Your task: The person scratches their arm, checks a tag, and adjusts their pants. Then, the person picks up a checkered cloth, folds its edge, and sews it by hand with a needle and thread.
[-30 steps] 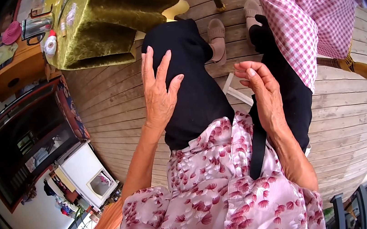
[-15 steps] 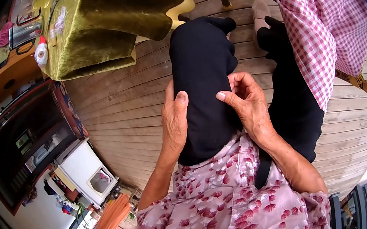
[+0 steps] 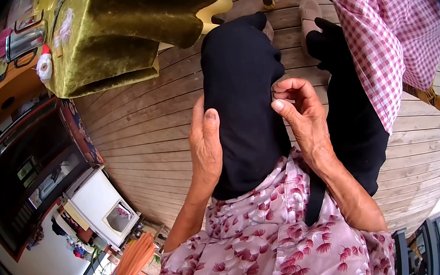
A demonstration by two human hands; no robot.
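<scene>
My left hand [image 3: 207, 144] lies along the left side of the leg in black trousers [image 3: 242, 91], its fingers stretched down the side and partly hidden, its thumb resting near the cloth's edge. On the other side of the same knee is my right hand [image 3: 307, 118]. Its fingers are curled and the thumb tip is close to them in a pinch, just beside the black cloth. Anything between those fingertips is too small to make out. Below the hands a pink flower-patterned garment [image 3: 275, 229] covers the lap.
A green velvet cloth [image 3: 108, 35] hangs over a table at upper left, with a red-tipped white bottle [image 3: 44, 64] near its edge. Pink checked fabric [image 3: 378, 35] drapes over a wooden chair [image 3: 438, 105] at right. Planks form the floor [image 3: 141, 125]. A white cabinet [image 3: 96, 199] stands at left.
My right hand has moved slightly right and up, its thumb coming off the black cloth. My left hand stays against the leg, shifted slightly left in view.
</scene>
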